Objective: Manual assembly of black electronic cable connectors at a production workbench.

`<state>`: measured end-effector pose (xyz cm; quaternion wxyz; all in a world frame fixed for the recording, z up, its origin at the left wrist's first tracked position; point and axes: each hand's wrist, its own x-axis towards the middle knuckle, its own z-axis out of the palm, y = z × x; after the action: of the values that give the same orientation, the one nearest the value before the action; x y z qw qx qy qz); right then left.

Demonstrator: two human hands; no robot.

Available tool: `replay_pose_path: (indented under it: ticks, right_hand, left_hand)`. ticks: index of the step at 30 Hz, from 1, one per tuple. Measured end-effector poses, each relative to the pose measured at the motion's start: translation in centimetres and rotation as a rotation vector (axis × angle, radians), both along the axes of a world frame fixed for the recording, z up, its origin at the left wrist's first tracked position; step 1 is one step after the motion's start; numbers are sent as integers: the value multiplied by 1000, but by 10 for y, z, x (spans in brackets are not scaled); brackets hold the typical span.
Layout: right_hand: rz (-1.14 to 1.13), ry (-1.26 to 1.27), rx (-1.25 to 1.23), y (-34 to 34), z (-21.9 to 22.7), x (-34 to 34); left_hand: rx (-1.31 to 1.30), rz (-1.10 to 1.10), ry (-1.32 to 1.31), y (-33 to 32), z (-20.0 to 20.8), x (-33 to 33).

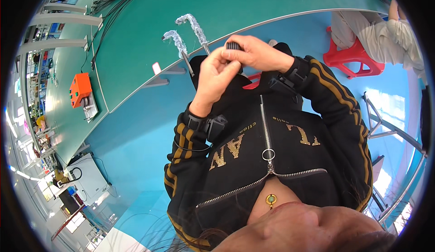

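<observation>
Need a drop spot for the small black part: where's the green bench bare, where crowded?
Bare: the green bench between the orange device and the two wrapped rods, and the stretch beyond the rods. Crowded: the black cables at the far left edge, and the bench edge where both hands pinch the small black part.

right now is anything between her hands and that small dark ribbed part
Nothing visible: the left hand and right hand both already pinch the small dark ribbed part directly, held in the air over the lap, off the green table.
</observation>
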<state>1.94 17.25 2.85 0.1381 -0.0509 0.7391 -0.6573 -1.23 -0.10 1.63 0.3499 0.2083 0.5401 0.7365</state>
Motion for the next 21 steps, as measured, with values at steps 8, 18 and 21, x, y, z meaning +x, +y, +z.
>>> replay_pose_path:
  ticks: [8,18,21]
  right_hand:
    - [-128,71,134,8,6,-2]
    - [-198,318,334,-4,-11,9]
    - [-149,283,323,-3,-7,11]
  left_hand:
    - [-447,50,335,-9,13,-8]
    - [-371,-371,255,3,21,-19]
    - [-299,-318,163,3,13,-15]
